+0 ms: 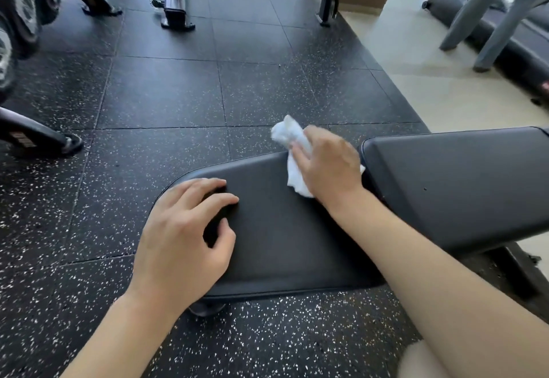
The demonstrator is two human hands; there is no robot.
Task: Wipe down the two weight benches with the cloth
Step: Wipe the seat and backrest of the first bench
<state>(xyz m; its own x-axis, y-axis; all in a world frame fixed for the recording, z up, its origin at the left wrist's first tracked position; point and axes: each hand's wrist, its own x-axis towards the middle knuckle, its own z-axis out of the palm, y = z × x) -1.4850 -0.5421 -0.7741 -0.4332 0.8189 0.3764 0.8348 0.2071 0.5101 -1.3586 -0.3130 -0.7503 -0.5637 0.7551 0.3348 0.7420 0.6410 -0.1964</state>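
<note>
The soft, light crumpled white cloth (292, 151) is bunched in the right hand's (329, 166) grip on the black padded weight bench (282, 229) (firm, smooth vinyl, probably); the left hand (184, 238) rests spread, holding nothing.

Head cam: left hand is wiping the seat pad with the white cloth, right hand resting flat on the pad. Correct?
Not quite: the hands are swapped. In the head view the right hand holds the white cloth at the far edge of the seat pad, and the left hand rests on the pad's near end, holding nothing. The rest stands.
</note>
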